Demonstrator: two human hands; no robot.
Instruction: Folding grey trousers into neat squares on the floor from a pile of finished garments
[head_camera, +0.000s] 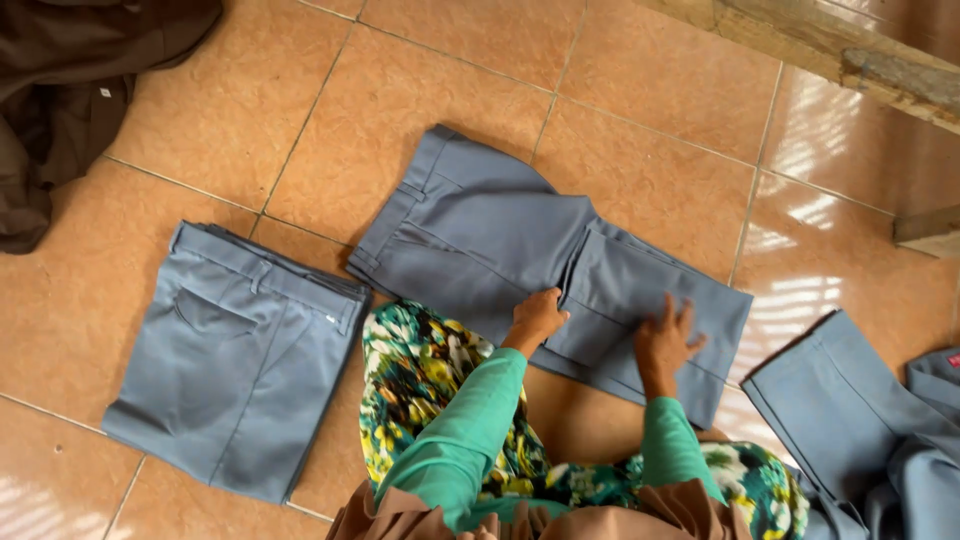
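A pair of grey-blue trousers of smooth woven cloth (480, 235) lies flat on the floor of glossy orange-brown square tiles (640, 160), just in front of the person's knees. The waistband with its belt loops points to the upper left, and the legs are folded back over themselves, so the cloth makes a wide, flat shape with sharp straight edges.

The left hand (537, 315) rests at the near edge of the trousers, at the fold line; its fingers are curled and seem to pinch the cloth edge. The right hand (665, 340) lies on top of the folded leg part, with the fingers spread open and pressed flat on the fabric. Both arms wear plain green sleeves, and the lap is covered by a soft cloth with a floral print in green, yellow and white (420, 380).

To the left, well apart, lies a finished folded stack of the same grey-blue trousers (235, 360), rectangular, with a back pocket seam visible. At the right edge more grey-blue garments (860, 420) lie loosely. A dark brown crumpled garment (60, 90) is in the upper left corner, and a rough wooden beam (850, 55) crosses the upper right.
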